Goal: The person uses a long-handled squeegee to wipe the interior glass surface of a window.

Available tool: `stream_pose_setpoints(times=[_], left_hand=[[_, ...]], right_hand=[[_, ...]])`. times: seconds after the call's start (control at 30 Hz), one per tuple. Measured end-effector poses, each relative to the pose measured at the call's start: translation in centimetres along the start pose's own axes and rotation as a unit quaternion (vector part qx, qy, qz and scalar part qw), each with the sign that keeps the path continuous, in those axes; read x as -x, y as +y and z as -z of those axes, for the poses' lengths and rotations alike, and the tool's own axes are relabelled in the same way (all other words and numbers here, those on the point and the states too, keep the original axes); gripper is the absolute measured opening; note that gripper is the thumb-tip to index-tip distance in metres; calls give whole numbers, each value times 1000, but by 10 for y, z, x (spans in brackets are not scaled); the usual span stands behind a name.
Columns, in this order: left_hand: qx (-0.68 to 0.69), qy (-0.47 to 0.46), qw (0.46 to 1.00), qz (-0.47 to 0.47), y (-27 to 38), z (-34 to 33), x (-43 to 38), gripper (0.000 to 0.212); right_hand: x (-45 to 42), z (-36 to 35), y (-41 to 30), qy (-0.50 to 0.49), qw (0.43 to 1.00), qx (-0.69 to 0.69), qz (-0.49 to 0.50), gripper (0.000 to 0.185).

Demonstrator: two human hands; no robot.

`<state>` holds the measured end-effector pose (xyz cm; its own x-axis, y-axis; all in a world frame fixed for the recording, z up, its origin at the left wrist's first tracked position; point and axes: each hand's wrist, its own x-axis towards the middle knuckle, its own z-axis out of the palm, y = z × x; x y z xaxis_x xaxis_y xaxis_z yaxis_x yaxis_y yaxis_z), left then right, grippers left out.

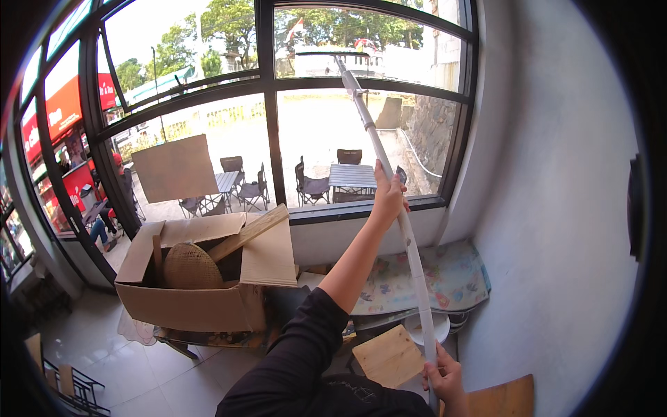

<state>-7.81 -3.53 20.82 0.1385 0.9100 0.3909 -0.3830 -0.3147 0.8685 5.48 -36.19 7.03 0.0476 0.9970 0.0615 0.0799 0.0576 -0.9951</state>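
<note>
My left hand (390,195) grips the middle of a long pale pole (418,281), its arm stretched up in a black sleeve. Lower down, near the bottom edge, my right hand (445,372) has its fingers around the same pole. The pole slants up and to the left. At its far end a wide, dark squeegee head (332,53) lies level across the upper right window pane (396,31), above a black window bar (375,83). Whether the blade touches the glass cannot be told.
An opened cardboard box (193,307) holding a woven item (192,266) and a wooden board (250,233) stands left. A patterned folded mat (432,281) lies below the window. A wooden stool (390,357) is near my body; a white wall (557,208) rises right. Outside are folding chairs and tables.
</note>
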Motion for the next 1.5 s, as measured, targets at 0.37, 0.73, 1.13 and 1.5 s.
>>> stream_pose_setpoints(times=[0.37, 0.73, 1.13, 1.5], left_hand=[[-56, 18, 997, 47, 4, -11, 19, 59], [-18, 15, 998, 57, -2, -25, 33, 60], [-32, -30, 999, 25, -6, -54, -12, 62], [-70, -82, 994, 23, -56, -79, -58, 66]], right_hand=[[28, 7, -25, -14, 999, 26, -28, 50], [46, 26, -41, -25, 997, 59, -44, 48], [15, 27, -18, 72, 997, 28, -6, 47], [-37, 40, 20, 149, 988, 24, -25, 43]])
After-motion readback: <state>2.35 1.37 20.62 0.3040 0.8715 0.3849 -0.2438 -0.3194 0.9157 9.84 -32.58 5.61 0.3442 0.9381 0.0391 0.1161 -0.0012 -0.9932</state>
